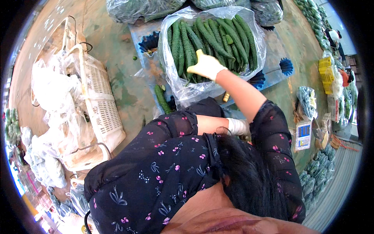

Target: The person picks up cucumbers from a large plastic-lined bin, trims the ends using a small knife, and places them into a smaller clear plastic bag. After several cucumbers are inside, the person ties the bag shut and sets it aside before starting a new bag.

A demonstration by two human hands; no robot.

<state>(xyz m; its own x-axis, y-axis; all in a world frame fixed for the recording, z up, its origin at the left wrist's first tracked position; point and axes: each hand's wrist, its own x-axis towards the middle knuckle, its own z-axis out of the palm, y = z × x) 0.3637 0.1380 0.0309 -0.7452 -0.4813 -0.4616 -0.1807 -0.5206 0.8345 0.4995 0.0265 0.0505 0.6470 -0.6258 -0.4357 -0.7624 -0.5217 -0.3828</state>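
My right hand (206, 65), in a white glove with yellow on the fingers, lies over the near part of the cucumbers (212, 37). Thumb and forefinger are spread apart, and nothing shows held between them. Long, dark green and bumpy, the cucumbers lie side by side in an open clear plastic bag (191, 91). My left hand (237, 126), gloved in white, reaches across under my right arm; sleeve and hair hide its fingers. A loose cucumber (161, 99) rests left of the bag, near its lower corner.
A blue pallet (278, 46) with toothed round holes is under the bag. Filled plastic bags (144, 9) stand beyond it. On the left is a white slatted crate (103, 97) heaped with clear plastic. A scale display (303, 135) stands at the right, near bagged produce (319, 171).
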